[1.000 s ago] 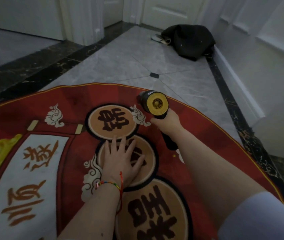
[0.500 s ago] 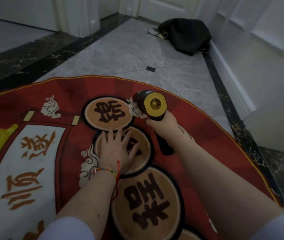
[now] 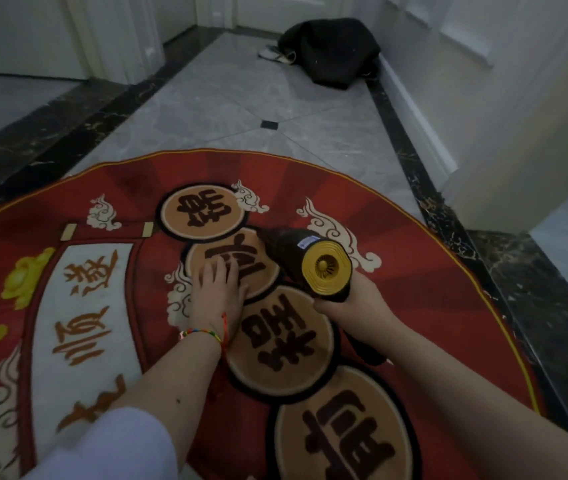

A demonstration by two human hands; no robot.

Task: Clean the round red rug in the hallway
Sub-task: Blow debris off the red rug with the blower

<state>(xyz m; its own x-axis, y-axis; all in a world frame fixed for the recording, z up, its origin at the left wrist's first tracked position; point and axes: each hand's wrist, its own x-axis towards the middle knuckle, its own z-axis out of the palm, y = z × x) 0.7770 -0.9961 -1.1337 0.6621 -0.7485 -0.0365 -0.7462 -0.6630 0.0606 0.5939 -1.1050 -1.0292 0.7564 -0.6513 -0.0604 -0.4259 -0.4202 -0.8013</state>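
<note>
Now the vacuum (image 3: 305,263), gripped by the right hand (image 3: 355,303), has tilted down toward the red rug (image 3: 396,306) on the hallway floor; the left hand (image 3: 215,294) stays flat, fingers spread. Four tan circles, one black bag (image 3: 331,50).

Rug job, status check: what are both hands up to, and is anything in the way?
Left hand flat on the red rug. Right hand grips the handheld vacuum, nozzle down near the left fingers. Black bag lies down the hallway, off the rug.
</note>
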